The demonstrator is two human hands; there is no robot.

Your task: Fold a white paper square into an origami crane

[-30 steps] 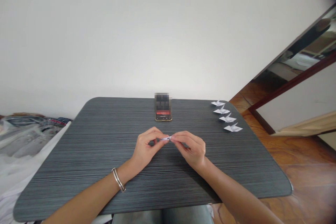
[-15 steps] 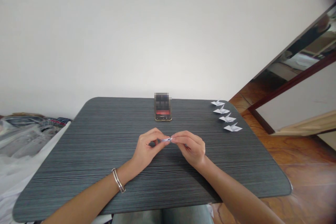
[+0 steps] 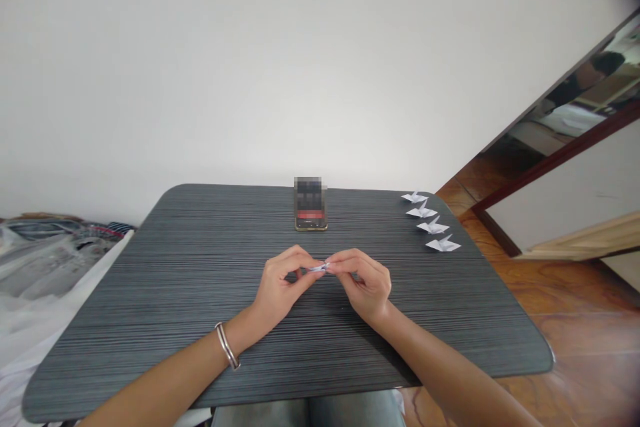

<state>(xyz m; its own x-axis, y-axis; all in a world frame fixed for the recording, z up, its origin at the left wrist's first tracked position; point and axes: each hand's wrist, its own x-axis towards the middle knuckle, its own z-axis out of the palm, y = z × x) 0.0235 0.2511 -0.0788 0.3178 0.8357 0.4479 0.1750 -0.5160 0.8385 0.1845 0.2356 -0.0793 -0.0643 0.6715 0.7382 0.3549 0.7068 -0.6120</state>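
Both hands meet above the middle of the dark tabletop (image 3: 150, 293): the left hand (image 3: 280, 287) and right hand (image 3: 365, 283) pinch one small folded paper piece (image 3: 319, 268) between their fingertips. Four white paper cranes (image 3: 429, 221) stand in a row at the far right, and one phone (image 3: 311, 212) at the far edge

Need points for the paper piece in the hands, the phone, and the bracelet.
paper piece (image 3: 319, 268), head view, the strip showing between the two hands' fingertips.
phone (image 3: 311, 219), head view, red band low on its screen.
bracelet (image 3: 227, 345), head view, band across the left wrist.
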